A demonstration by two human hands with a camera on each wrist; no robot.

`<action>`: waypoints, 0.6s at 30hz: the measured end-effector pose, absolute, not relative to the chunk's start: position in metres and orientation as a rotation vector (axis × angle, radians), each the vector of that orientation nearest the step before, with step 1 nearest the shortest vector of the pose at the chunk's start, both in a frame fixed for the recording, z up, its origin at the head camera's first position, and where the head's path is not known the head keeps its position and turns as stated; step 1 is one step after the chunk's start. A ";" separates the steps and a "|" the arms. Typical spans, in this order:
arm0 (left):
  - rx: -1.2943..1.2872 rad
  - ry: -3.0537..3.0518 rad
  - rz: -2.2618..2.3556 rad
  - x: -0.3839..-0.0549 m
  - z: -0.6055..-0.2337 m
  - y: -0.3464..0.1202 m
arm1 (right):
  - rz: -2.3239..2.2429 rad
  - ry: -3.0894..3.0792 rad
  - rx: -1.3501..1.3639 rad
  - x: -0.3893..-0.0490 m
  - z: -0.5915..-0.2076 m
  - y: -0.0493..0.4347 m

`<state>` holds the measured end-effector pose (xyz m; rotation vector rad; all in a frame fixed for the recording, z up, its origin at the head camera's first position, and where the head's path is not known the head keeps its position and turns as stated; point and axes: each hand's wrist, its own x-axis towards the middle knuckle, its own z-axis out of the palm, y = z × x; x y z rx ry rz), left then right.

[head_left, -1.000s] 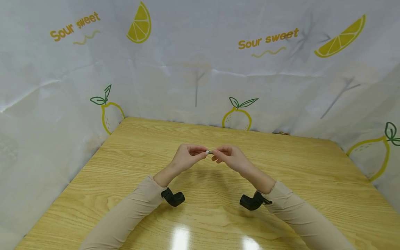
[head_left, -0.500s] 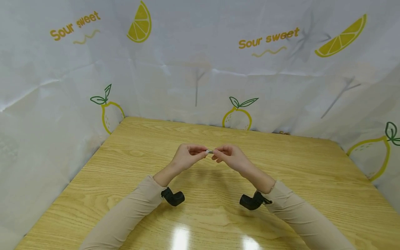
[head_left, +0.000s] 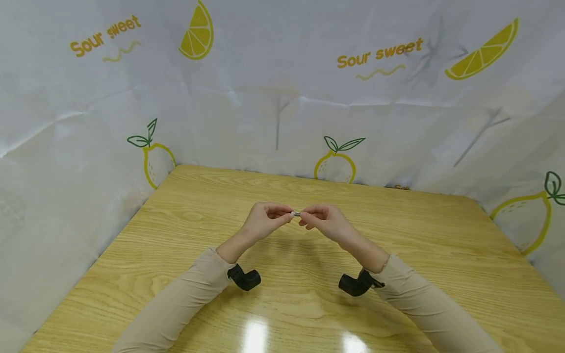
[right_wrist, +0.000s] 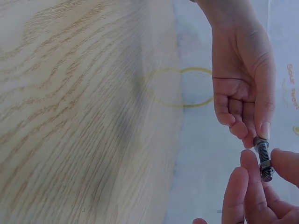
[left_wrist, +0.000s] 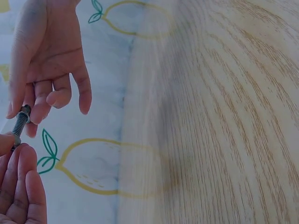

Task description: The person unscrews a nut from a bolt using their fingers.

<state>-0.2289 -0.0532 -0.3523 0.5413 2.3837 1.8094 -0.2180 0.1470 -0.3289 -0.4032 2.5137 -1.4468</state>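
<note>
A metal bolt is held between both hands above the table, roughly level in the head view. My left hand pinches its head end between thumb and fingertips. On the threaded shank, near the free end, sits a nut. Thumb and fingertips of my right hand pinch the nut from either side. In the left wrist view a stretch of bare thread on the bolt shows between the two hands. The fingers partly cover the bolt's head and the nut.
Under the hands lies a wood-grain table. White cloth printed with lemons and lettering hangs along its back and sides. Each wrist carries a black camera mount close to the beige sleeve.
</note>
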 end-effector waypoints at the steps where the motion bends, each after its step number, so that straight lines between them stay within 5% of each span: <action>1: 0.538 2.385 1.811 -0.229 -0.352 -0.053 | -1.450 2.513 -0.399 -0.218 -0.329 0.147; 18: 0.536 2.392 1.816 -0.230 -0.354 -0.053 | -1.452 2.528 -0.374 -0.218 -0.329 0.147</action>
